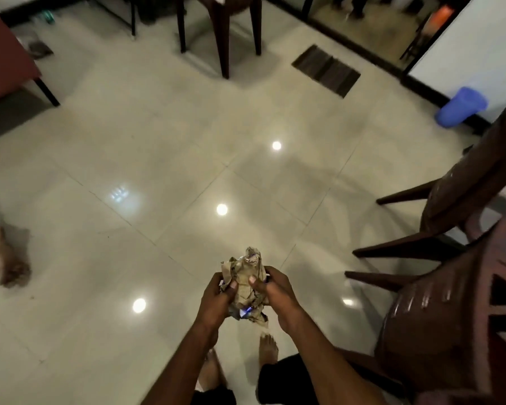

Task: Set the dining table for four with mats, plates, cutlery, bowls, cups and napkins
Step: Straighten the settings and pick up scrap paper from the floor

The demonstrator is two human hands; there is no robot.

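Standing over pale glossy floor tiles (129, 135), you have a bare foot of another person (5, 255) at far left. Your left hand (216, 299) curls round a crumpled brownish paper wad (247, 280), thumb pressed on its front; your right hand (275, 293) grips the wad's other side likewise, low in the middle of the view. Dark brown stacked chairs (450, 302) tilt at right, a blue tub (460, 106) beyond.

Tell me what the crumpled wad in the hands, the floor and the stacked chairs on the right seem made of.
Wad: likely thin printed paper; it holds sharp creases. Both hands, left and right, grip it.
Floor: polished tile, shown by grout lines and mirrored lights.
Chairs: probably moulded brown plastic, glossy.
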